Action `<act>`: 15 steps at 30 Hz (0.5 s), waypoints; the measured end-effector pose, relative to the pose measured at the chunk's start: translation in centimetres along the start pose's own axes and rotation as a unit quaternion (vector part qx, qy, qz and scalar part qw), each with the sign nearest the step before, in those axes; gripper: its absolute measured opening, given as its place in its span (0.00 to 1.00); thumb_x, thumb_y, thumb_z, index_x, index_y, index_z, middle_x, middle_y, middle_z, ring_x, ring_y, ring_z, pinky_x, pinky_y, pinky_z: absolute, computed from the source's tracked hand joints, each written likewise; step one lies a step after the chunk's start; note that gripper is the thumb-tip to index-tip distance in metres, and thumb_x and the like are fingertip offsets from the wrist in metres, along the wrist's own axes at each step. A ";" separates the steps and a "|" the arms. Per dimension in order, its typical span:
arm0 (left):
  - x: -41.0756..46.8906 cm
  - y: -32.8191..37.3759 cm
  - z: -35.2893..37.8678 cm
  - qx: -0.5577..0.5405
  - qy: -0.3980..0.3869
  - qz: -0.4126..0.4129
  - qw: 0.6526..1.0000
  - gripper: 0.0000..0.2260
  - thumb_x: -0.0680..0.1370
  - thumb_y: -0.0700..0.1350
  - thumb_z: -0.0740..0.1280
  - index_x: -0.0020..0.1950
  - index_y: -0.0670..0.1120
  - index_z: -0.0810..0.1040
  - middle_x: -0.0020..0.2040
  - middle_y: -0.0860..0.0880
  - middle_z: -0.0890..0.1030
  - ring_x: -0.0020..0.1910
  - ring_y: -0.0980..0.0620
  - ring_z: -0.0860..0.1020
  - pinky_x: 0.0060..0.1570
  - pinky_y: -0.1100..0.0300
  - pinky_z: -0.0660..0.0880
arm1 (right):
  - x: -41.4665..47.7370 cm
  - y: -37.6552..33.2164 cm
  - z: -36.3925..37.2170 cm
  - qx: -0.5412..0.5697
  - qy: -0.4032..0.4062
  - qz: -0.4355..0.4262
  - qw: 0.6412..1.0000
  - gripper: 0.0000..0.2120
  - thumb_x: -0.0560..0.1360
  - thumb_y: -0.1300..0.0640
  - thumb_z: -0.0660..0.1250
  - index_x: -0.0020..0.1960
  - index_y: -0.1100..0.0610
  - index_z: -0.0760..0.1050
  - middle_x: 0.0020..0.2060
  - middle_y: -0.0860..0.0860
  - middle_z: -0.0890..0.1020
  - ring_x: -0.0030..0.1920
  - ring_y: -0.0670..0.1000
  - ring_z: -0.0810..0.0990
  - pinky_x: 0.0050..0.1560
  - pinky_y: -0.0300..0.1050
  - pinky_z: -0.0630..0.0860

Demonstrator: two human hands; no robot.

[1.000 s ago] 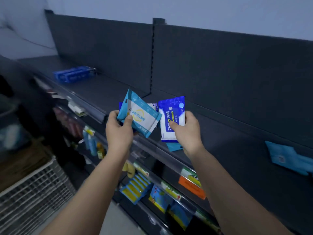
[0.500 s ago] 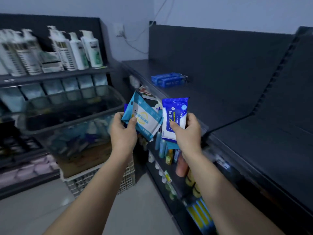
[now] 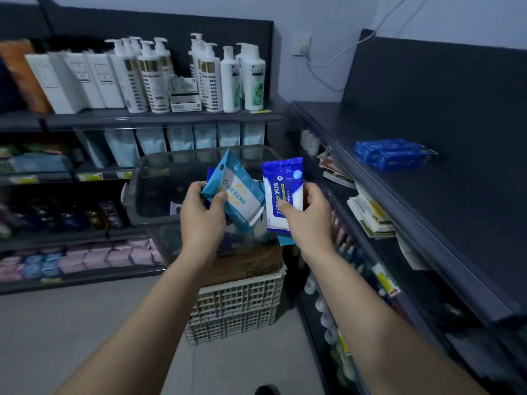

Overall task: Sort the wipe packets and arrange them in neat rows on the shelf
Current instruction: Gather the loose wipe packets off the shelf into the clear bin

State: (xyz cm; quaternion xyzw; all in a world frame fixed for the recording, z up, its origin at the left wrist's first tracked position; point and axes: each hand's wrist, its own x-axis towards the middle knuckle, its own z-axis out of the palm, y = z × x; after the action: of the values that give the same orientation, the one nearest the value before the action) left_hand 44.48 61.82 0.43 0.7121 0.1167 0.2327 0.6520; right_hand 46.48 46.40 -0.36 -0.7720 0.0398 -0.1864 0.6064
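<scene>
Only the head-cam view here, looking down over both arms in a dim shop aisle.

The left hand [image 3: 199,220] is curled round a light-blue wipe packet [image 3: 236,195], thumb flat on the front and fingers behind, and the packet is tipped on a diagonal. There's a sliver of something darker behind it, maybe another packet, can't really tell. The right hand [image 3: 309,220] pinches a dark-blue-and-white alcohol wipes packet [image 3: 282,192] upright, thumb on the label. A teal packet [image 3: 285,240] is tucked behind that one and pokes out underneath.

Both handfuls are up at chest level over a clear plastic bin [image 3: 154,178], which sits on a cardboard box [image 3: 248,266] and a white crate [image 3: 236,309]. The dark top shelf [image 3: 442,209] is off to the right, with a couple of blue packs [image 3: 393,151] already lying on it, well apart from the hands.

My guess on handling: these are light, squishy foil-type pouches, a bit slick, and they'll fan out if stacked loosely. I'd hold them flat across the middle, thumb on one face and fingers on the other, rather than by the crimped ends, which flop.

Pump bottles [image 3: 148,75] line the far shelving.
</scene>
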 end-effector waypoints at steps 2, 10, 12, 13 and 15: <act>2.6 -0.6 -0.1 0.008 0.013 0.001 1.000 0.03 0.81 0.44 0.63 0.53 0.47 0.73 0.46 0.54 0.78 0.44 0.60 0.79 0.33 0.68 0.76 | 2.1 0.4 2.3 -0.006 -0.021 -0.007 1.000 0.12 0.69 0.62 0.73 0.48 0.52 0.74 0.44 0.46 0.82 0.45 0.49 0.82 0.49 0.50 0.78; 13.7 -3.2 0.7 0.117 0.038 0.004 0.992 0.04 0.80 0.47 0.64 0.50 0.47 0.74 0.45 0.48 0.80 0.45 0.49 0.80 0.45 0.44 0.80 | 11.4 1.6 10.0 -0.053 -0.109 -0.035 0.992 0.09 0.71 0.61 0.72 0.47 0.55 0.73 0.44 0.48 0.82 0.43 0.48 0.80 0.39 0.41 0.74; 15.8 -4.2 0.8 0.143 0.041 0.000 0.989 0.06 0.80 0.48 0.64 0.49 0.46 0.74 0.44 0.46 0.80 0.45 0.46 0.80 0.46 0.42 0.79 | 13.2 2.2 11.6 -0.073 -0.132 -0.039 0.988 0.08 0.72 0.62 0.71 0.47 0.56 0.73 0.45 0.48 0.82 0.44 0.50 0.80 0.41 0.43 0.75; 16.7 -4.7 0.8 0.155 0.041 -0.006 0.987 0.07 0.79 0.49 0.64 0.49 0.46 0.75 0.44 0.46 0.80 0.45 0.45 0.80 0.46 0.41 0.78 | 14.0 2.6 12.3 -0.085 -0.143 -0.040 0.985 0.08 0.72 0.62 0.71 0.47 0.55 0.73 0.44 0.48 0.82 0.44 0.51 0.80 0.42 0.44 0.76; 18.3 -5.8 0.7 0.182 0.034 -0.018 0.982 0.08 0.79 0.50 0.65 0.49 0.46 0.75 0.42 0.47 0.80 0.43 0.45 0.79 0.44 0.44 0.79 | 15.1 3.4 13.6 -0.110 -0.168 -0.033 0.979 0.07 0.72 0.63 0.70 0.47 0.55 0.73 0.44 0.48 0.81 0.44 0.51 0.80 0.42 0.43 0.75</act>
State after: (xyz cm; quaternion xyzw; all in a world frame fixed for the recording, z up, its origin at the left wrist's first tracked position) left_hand 61.47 70.50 -2.00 0.8087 0.1918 0.2200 0.5108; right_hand 65.62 53.64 -2.64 -0.8552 -0.0674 -0.0684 0.5092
